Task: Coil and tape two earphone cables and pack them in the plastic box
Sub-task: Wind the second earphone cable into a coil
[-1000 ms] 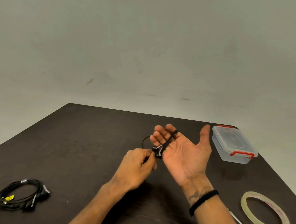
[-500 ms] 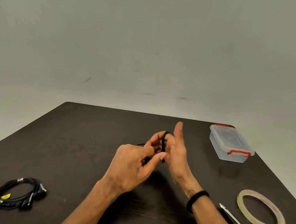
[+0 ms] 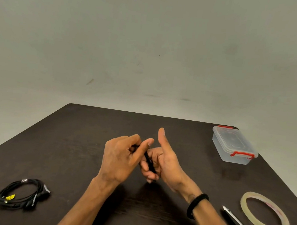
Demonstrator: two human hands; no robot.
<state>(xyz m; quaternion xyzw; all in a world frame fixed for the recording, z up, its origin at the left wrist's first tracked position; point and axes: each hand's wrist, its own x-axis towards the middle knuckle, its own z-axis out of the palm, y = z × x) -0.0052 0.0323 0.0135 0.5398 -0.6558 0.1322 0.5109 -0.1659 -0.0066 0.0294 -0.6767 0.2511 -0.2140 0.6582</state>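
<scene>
One lidded plastic box [image 3: 234, 146] sits closed, contents indiscernible.

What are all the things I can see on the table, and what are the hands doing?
table: one, dark brown, fills the lower half of the view
plastic box: one, clear with red clips, lid on, far right corner
tape roll: one, pale see-through ring, lying flat near right
blade tool: one, black with a silver edge, just left of the tape; cannot tell its exact kind
coiled cable: one, black with a yellow tag, near left
cable being coiled: one, black, between the two hands at the middle
wristband: one, black, on the right wrist
left hand: one, pinching the cable
right hand: one, thumb up, cable wrapped around its fingers
</scene>
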